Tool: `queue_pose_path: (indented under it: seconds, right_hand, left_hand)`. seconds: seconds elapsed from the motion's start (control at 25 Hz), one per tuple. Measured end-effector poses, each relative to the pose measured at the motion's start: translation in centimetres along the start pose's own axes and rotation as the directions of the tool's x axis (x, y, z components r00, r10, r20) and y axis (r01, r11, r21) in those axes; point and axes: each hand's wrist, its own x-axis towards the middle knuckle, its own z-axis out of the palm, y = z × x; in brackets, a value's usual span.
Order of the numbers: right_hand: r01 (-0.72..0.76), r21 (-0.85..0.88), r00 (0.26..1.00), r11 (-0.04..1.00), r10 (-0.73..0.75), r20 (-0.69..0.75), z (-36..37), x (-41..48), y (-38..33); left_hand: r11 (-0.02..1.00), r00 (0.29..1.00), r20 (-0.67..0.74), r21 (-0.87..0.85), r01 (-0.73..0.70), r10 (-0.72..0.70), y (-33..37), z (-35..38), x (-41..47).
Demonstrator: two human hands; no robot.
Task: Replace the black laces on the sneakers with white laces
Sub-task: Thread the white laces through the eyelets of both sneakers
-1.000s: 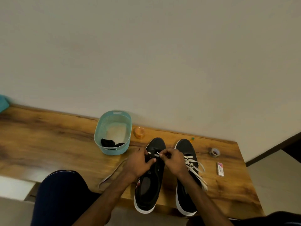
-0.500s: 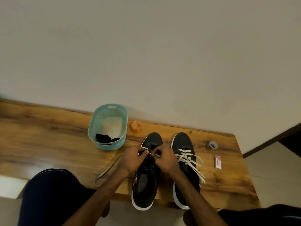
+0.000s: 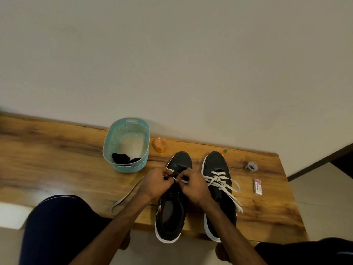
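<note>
Two black sneakers with white soles stand side by side on the wooden table [image 3: 57, 165], toes toward the wall. The right sneaker [image 3: 217, 169] is threaded with a white lace [image 3: 221, 183] whose ends hang loose. Over the front eyelets of the left sneaker [image 3: 172, 211], my left hand [image 3: 156, 183] and my right hand [image 3: 193, 185] meet, both pinching a second white lace [image 3: 183, 181]. Its long tail [image 3: 126, 196] trails left across the table. Black laces [image 3: 124, 158] lie in the teal basket [image 3: 126, 167].
A small orange jar [image 3: 160, 144] stands behind the sneakers by the wall. A tape roll [image 3: 251, 166] and a small pink-and-white box [image 3: 257, 186] lie right of the sneakers. A tiny green-and-orange item [image 3: 224, 151] sits by the wall. My knees are below the table's front edge.
My hands have drawn closer together at the left sneaker's front eyelets, still working the white lace. The view has shifted slightly; the sneakers and basket stay put.
</note>
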Motion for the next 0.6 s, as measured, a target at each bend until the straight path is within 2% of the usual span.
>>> queue_pose_path:
  seconds: [0.08, 0.2, 0.44, 0.52, 0.6]
  right_hand:
    - [-0.018, 0.015, 0.999, 1.0, 0.018, -0.029, 0.2, 0.1, -0.1]
    - [-0.033, 0.03, 0.998, 0.999, 0.034, -0.051, 0.3, 0.2, -0.4]
    - [-0.048, -0.102, 0.999, 0.994, 0.046, -0.023, -0.1, 0.8, -0.9]
    - [-0.08, -0.033, 0.997, 0.996, 0.079, -0.025, 0.1, 0.7, -0.6]
    - [-0.138, 0.148, 0.99, 0.979, 0.141, -0.01, 0.4, -0.1, -0.8]
  left_hand:
    - [0.994, 0.999, 0.014, -0.1, 0.032, -0.031, 0.0, -0.3, 0.0]
    - [0.986, 0.998, 0.046, -0.16, 0.051, -0.044, 0.2, -0.6, -0.3]
    - [0.989, 0.999, 0.03, -0.146, 0.037, -0.033, -0.2, -0.1, -0.1]
    - [0.995, 0.999, -0.042, -0.099, -0.007, 0.003, -0.7, 0.4, 0.2]
    - [0.999, 0.991, -0.126, -0.001, -0.053, 0.052, -1.1, 1.0, 0.4]
